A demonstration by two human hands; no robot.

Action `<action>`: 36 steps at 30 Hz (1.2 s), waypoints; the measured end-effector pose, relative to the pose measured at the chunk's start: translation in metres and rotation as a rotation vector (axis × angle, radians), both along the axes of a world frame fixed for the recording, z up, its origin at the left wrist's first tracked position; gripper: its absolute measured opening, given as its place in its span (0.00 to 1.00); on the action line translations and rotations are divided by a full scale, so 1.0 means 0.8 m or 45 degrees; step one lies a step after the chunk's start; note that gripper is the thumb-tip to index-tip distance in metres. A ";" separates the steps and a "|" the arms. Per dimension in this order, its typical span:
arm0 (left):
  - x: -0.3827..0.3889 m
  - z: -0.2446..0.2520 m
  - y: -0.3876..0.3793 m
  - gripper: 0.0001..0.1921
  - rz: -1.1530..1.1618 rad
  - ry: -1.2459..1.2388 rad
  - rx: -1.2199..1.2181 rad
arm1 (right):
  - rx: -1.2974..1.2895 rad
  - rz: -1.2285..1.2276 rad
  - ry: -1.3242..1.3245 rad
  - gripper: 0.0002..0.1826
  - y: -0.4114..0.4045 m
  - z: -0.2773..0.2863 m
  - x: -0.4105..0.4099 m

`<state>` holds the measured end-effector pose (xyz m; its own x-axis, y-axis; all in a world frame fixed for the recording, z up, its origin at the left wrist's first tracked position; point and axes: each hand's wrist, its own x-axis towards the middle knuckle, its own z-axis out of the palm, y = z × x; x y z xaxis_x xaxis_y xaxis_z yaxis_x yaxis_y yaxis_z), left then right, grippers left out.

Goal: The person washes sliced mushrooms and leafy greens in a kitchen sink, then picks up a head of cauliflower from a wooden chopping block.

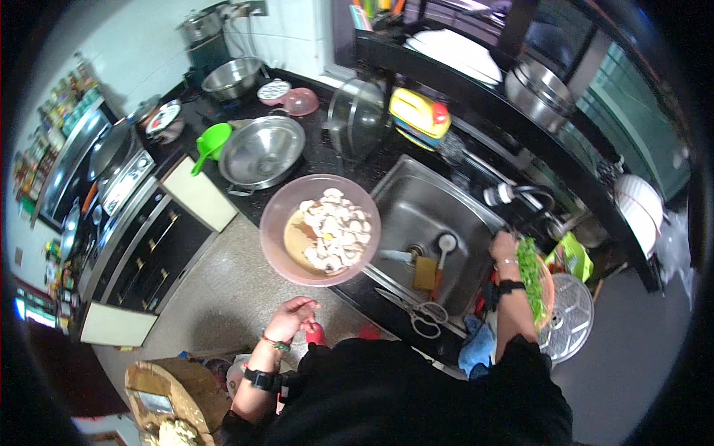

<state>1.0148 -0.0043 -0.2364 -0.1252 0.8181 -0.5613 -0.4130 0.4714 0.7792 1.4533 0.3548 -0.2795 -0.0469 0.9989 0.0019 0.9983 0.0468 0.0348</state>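
A pink translucent plastic basin [273, 237] stands at the counter edge, left of the sink, with sliced mushrooms [340, 228] in brownish liquid. Below it, over the floor, my left hand [293, 318] hangs with bent fingers and nothing in it. My right hand [503, 245] reaches to the sink's right rim, beside a basket of green leaves [530, 273]; its fingertips are hard to make out. In the steel sink [429, 206] lie a yellow sponge [425, 273] and a brush [447, 244]. Kitchen scissors [427, 319] rest on the near counter edge.
A steel colander [263, 149], a green dipper [214, 139] and a glass lid [357, 117] lie behind the basin. The black faucet [524, 195] stands behind the sink. A blue cloth [477, 345] hangs near my right forearm. A wooden chopping block [167, 384] stands lower left.
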 end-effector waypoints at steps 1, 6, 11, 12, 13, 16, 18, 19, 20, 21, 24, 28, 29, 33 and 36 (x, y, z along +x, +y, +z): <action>0.002 -0.002 -0.001 0.08 0.022 -0.022 -0.002 | 0.007 0.038 0.010 0.09 -0.003 -0.007 -0.010; 0.002 -0.011 -0.003 0.09 0.031 -0.057 0.046 | 0.266 0.140 0.205 0.17 -0.017 0.006 -0.071; -0.003 -0.020 -0.008 0.09 0.015 -0.066 0.066 | -0.453 -0.041 2.129 0.09 -0.006 0.023 -0.155; -0.005 -0.022 -0.010 0.09 -0.007 -0.046 0.071 | -0.528 -0.131 2.510 0.07 -0.007 0.033 -0.168; -0.005 -0.022 -0.010 0.09 0.009 -0.033 0.080 | -0.539 -0.109 2.518 0.07 0.002 0.028 -0.168; -0.004 -0.024 -0.014 0.09 0.014 0.040 0.030 | -0.518 -0.308 2.639 0.10 0.018 0.002 -0.146; -0.004 -0.020 -0.018 0.09 0.059 0.027 0.024 | -0.668 -0.479 2.699 0.13 0.021 -0.019 -0.123; -0.002 -0.017 -0.021 0.10 0.080 -0.006 0.013 | -0.789 -0.503 2.724 0.13 0.026 -0.032 -0.102; -0.001 -0.014 -0.024 0.10 0.092 0.004 0.008 | -0.768 -0.674 2.726 0.13 0.034 -0.049 -0.081; -0.003 -0.013 -0.026 0.10 0.107 0.009 0.015 | -0.742 -0.846 2.717 0.13 0.043 -0.069 -0.057; -0.005 -0.016 -0.029 0.10 0.124 0.011 0.008 | -0.280 -1.146 2.528 0.16 0.077 -0.121 0.020; -0.008 -0.019 -0.027 0.10 0.152 0.037 -0.033 | -0.358 -1.248 2.558 0.10 0.083 -0.098 0.020; -0.008 -0.018 -0.026 0.10 0.143 0.066 -0.058 | -0.397 -1.270 2.636 0.09 0.087 -0.096 0.024; -0.007 -0.014 -0.029 0.10 0.172 0.046 -0.043 | -0.410 -1.337 2.823 0.08 0.109 -0.070 0.029; -0.007 -0.014 -0.032 0.10 0.167 0.180 -0.058 | -0.517 -1.206 2.873 0.07 0.110 -0.058 0.033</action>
<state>1.0095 -0.0301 -0.2479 -0.3093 0.7635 -0.5669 -0.3614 0.4570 0.8127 1.4795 0.4427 -0.3259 0.0037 0.7130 -0.7012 -0.7185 -0.4858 -0.4978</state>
